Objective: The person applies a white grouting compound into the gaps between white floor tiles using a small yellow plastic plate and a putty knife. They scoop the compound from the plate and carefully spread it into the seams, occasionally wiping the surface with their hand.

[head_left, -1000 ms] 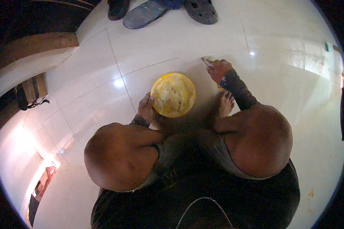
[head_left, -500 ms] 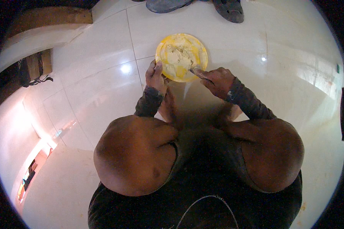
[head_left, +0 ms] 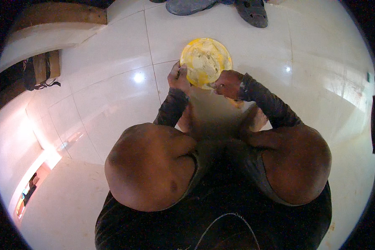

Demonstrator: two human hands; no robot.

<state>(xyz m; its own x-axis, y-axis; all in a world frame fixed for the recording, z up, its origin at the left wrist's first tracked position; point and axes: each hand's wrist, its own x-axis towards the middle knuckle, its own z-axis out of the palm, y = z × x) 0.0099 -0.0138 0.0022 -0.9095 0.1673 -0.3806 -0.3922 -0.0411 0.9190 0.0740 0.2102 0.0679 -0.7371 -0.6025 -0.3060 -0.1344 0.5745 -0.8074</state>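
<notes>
A yellow round bowl (head_left: 191, 71) holding a pale, lumpy paste sits on the white tiled floor in front of my bent knees. My left hand (head_left: 178, 78) grips the bowl's left rim, thumb on the edge. Curled shut, my right hand (head_left: 229, 84) rests against the lower right rim. It seems to hold a small flat tool that is mostly hidden, with a yellowish end (head_left: 238, 102) showing below the hand. Both forearms wear dark sleeves.
A pair of dark sandals (head_left: 252, 12) lies on the floor just beyond the bowl. A wooden plank (head_left: 58, 14) lies at the upper left beside a raised white ledge, with a brown box and a dark strap (head_left: 41, 68) below it. My knees (head_left: 150, 166) fill the foreground.
My right hand came back from a small thing on the floor to the right and moved to the bowl's rim. My left hand stayed on the bowl. The view tilted, so the bowl sits higher.
</notes>
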